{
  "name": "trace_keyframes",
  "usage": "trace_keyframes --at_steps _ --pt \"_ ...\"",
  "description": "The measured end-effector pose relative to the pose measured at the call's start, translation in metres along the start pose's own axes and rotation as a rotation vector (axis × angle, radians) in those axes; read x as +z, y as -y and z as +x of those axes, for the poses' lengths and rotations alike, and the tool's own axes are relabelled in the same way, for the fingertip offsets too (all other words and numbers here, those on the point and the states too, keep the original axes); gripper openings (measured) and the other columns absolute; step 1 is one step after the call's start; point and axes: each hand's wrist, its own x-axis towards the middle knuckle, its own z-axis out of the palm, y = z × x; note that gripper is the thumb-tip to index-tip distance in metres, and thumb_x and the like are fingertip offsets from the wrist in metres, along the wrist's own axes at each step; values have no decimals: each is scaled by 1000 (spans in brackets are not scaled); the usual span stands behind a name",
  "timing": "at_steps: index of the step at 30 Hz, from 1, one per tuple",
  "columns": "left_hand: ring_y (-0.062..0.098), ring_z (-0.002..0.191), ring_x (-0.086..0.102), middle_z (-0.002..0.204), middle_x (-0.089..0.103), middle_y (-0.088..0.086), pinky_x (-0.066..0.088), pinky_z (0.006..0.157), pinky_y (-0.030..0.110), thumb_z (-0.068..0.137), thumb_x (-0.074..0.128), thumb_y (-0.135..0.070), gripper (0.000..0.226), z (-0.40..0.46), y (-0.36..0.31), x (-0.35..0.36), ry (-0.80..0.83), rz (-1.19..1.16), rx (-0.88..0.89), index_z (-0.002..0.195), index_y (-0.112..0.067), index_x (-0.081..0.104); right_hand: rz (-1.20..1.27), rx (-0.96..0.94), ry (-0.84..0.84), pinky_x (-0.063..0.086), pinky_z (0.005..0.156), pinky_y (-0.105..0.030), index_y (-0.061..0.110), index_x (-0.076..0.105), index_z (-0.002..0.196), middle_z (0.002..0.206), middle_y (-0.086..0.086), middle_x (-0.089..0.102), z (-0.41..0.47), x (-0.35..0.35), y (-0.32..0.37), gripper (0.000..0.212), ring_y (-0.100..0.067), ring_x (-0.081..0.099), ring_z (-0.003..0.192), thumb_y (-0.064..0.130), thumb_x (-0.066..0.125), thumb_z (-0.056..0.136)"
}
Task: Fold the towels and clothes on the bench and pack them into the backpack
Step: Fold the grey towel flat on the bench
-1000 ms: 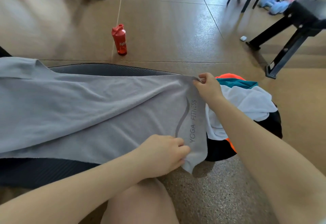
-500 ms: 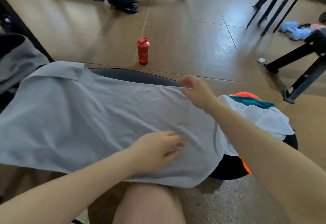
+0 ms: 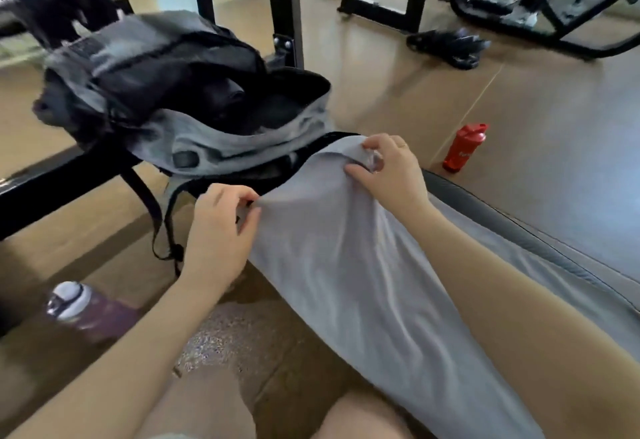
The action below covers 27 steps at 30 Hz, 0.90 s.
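Note:
A long grey towel (image 3: 363,283) lies along the dark padded bench (image 3: 512,217), running from the middle of the view to the lower right. My left hand (image 3: 221,234) pinches its near corner at the left end. My right hand (image 3: 391,168) grips the far corner of the same end, fingers curled round the cloth. Just beyond that end sits a grey and black backpack (image 3: 180,99), its top gaping open and dark inside.
A red bottle (image 3: 464,148) stands on the brown floor behind the bench. A purple bottle with a white lid (image 3: 86,310) lies at the lower left. Black gym frames (image 3: 284,6) and dark shoes (image 3: 450,45) stand further back. My knee (image 3: 363,418) shows at the bottom.
The view swung left from the towel's right end to its left end by the backpack. Both hands left the right end and now hold the left end's corners. The clothes pile is out of view.

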Motion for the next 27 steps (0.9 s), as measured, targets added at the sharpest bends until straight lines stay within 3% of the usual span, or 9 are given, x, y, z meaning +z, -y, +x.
trace_keyframes --at_steps 3,6,9,14,17,19,21,24,27 --pt "24 103 49 112 52 8 40 84 31 87 62 -26 35 -9 7 5 83 -49 -306 115 -7 53 -37 -10 -73 48 77 -39 13 58 103 109 -6 57 -1 3 -7 25 -27 58 85 21 65 81" --pt "12 90 50 100 53 -5 37 67 17 88 59 -31 31 -15 -2 9 147 -190 -462 110 -12 51 -15 -6 -145 47 75 -38 11 60 95 98 -6 63 -4 -2 -12 15 -22 55 77 9 53 83" --pt "13 73 56 81 60 -8 38 53 11 90 56 -25 9 -22 -16 5 100 -323 -380 90 -17 57 67 53 -207 48 73 -37 13 60 89 83 -1 62 -11 -20 -19 7 -22 58 75 12 54 85" --pt "7 57 51 68 58 -4 37 49 13 87 60 -22 8 -22 -48 -2 78 -490 -174 81 -27 57 0 163 -319 40 60 -27 12 69 87 54 11 52 -34 -58 -44 19 -15 50 54 14 51 87" --pt "17 58 50 66 58 5 35 48 18 88 58 -21 10 -16 -64 3 110 -516 -67 79 -25 58 315 332 -368 54 58 -32 15 68 86 64 -6 65 -46 -74 -55 24 -18 63 53 8 46 90" --pt "19 67 53 70 60 4 39 53 20 91 55 -20 13 -12 -71 6 132 -572 -44 80 -24 60 571 445 -407 58 65 -35 16 66 80 82 -12 68 -50 -83 -56 30 -23 67 70 1 42 90" --pt "16 68 54 73 59 2 41 55 19 92 53 -18 17 -9 -76 6 136 -640 -58 80 -25 61 719 551 -447 56 66 -31 14 66 74 86 -12 65 -48 -90 -54 29 -25 63 78 2 45 88" --pt "10 59 49 69 58 8 41 52 16 92 54 -17 19 2 -77 -2 83 -757 -156 77 -25 62 817 632 -488 53 63 -27 14 67 71 83 -9 64 -30 -90 -48 21 -21 59 75 15 57 89" --pt "0 59 48 67 56 -2 40 54 10 91 54 -17 19 17 -66 -18 0 -776 -187 76 -25 62 853 612 -434 54 63 -28 13 66 81 81 -4 62 1 -74 -31 6 -17 58 73 8 66 83"
